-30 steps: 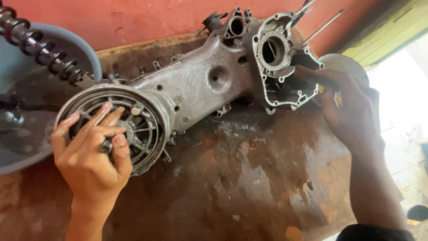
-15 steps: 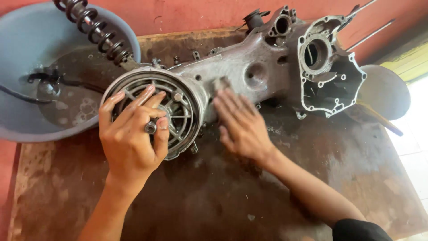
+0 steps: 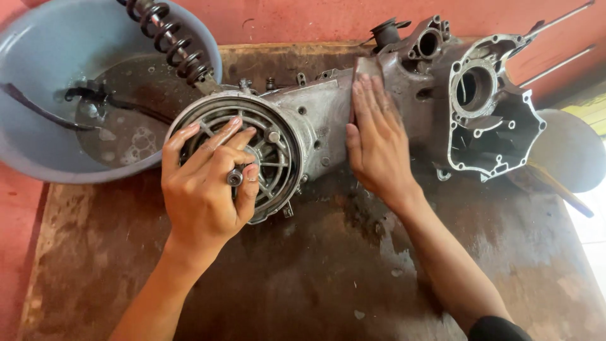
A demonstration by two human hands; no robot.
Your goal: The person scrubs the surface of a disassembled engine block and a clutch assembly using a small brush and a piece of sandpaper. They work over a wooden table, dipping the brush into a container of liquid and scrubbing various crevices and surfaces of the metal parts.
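A grey, worn engine casing (image 3: 328, 120) lies across a stained wooden board (image 3: 303, 278). Its round ribbed drum (image 3: 278, 151) is at the left end and an open crank housing (image 3: 492, 107) at the right. My left hand (image 3: 205, 189) rests on the drum, thumb and fingers pinched around the short shaft end (image 3: 235, 177) at its centre. My right hand (image 3: 375, 139) lies flat on the middle of the casing. It presses a small grey-brown abrasive pad (image 3: 364, 65) that shows past the fingertips.
A blue-grey basin (image 3: 44, 50) with dirty water stands at the back left. A coiled shock spring (image 3: 170, 44) runs over it from the casing. A round metal disc (image 3: 568, 151) lies at the right, two thin rods (image 3: 555, 22) stick out top right, and a red wall is behind.
My right hand left the crank housing, crossed to the middle of the casing with the pad, then slid it up toward the far edge. The view shifted; my left hand stayed on the drum.
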